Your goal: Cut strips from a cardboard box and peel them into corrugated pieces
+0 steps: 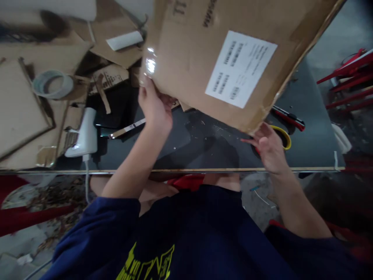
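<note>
From my remote station I see what looks like a makeshift workshop: 1 dark workbench (192, 149) strewn with cut cardboard (20, 97), 1 tape roll (66, 87) and 1 red-handled utility knife (290, 118).

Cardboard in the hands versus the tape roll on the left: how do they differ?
Size: the held cardboard looks much larger than the tape roll.
Look: the cardboard is brown and straight-edged, with a white barcode label; the tape roll is pale, ring-shaped and shows no label.
Pose: the cardboard is raised and slanted between the left hand and right hand; the tape roll lies among other cardboard pieces, untouched.
</note>
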A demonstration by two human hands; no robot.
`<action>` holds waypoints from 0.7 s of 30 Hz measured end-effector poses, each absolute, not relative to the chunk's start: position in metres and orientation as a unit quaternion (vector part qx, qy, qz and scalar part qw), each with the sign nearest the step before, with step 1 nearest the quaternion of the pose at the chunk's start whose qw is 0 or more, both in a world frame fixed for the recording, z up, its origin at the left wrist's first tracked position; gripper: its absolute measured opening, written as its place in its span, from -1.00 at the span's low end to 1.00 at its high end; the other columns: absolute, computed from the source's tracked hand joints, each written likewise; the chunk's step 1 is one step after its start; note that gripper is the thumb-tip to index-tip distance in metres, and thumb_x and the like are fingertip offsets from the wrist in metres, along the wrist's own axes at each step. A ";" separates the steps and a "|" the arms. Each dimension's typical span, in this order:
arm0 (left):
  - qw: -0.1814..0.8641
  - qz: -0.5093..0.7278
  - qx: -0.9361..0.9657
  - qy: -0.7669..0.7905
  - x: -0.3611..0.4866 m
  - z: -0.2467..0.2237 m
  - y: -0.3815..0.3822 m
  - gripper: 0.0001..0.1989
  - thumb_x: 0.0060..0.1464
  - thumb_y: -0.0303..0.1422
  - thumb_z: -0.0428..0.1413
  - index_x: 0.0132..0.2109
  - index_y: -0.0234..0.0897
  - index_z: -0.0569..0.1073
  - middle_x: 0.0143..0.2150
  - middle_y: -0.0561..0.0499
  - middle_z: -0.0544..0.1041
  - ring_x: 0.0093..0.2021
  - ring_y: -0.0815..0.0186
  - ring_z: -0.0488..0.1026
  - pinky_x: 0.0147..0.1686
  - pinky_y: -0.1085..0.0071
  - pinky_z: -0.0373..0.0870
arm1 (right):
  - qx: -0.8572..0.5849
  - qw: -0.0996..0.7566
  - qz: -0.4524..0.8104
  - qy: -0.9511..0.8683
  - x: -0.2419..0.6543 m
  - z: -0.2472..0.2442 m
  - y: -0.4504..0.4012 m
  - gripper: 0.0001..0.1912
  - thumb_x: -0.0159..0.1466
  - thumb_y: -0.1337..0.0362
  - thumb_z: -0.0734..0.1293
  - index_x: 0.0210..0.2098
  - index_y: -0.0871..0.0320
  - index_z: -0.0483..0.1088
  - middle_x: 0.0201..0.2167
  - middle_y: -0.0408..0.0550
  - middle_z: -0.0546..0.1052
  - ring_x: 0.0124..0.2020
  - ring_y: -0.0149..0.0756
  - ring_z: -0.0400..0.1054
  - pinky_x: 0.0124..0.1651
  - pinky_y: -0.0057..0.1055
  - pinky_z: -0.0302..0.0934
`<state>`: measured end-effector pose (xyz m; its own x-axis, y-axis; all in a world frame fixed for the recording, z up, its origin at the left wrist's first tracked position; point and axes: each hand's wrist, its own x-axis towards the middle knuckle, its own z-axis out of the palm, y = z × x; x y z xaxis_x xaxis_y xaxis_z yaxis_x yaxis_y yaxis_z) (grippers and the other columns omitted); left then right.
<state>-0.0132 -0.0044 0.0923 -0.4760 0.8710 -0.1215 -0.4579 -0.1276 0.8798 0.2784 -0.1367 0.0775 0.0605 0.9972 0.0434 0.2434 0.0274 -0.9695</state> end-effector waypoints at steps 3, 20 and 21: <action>0.563 0.698 0.151 0.416 0.018 0.075 -0.035 -0.85 0.47 -0.28 -0.16 -0.10 -0.14 0.27 -0.39 0.20 0.48 -0.47 0.53 0.46 -0.38 0.56 0.41 | -0.526 0.495 0.491 -0.487 0.254 0.065 -0.124 -0.21 -0.02 -0.35 0.44 0.08 -0.11 0.36 0.11 -0.03 0.54 0.16 -0.01 0.45 0.06 0.00 0.46; 0.749 0.372 0.493 0.240 0.013 0.076 -0.020 -0.71 -0.11 -0.29 0.46 -0.35 -0.31 0.52 -0.49 0.12 0.53 -0.53 0.43 0.53 -0.51 0.59 0.52 | -0.650 0.482 0.449 -0.378 0.302 0.078 -0.097 -0.44 0.25 -0.10 0.21 0.17 -0.03 0.30 0.26 -0.02 0.44 0.00 -0.05 0.45 -0.58 -0.37 0.08; 0.746 0.376 0.486 0.255 0.013 0.075 -0.020 -0.74 -0.07 -0.31 0.44 -0.34 -0.30 0.52 -0.48 0.12 0.54 -0.53 0.43 0.54 -0.51 0.59 0.52 | -0.670 0.466 0.444 -0.371 0.301 0.078 -0.095 -0.39 0.26 -0.09 0.18 0.24 -0.01 0.25 0.31 0.02 0.38 0.06 0.00 0.44 -0.56 -0.34 0.09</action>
<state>0.0132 -0.0198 0.0748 0.5870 0.8094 -0.0146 -0.3135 0.2439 0.9177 0.3012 -0.0949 0.0776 0.3309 0.9101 -0.2493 0.0826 -0.2911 -0.9531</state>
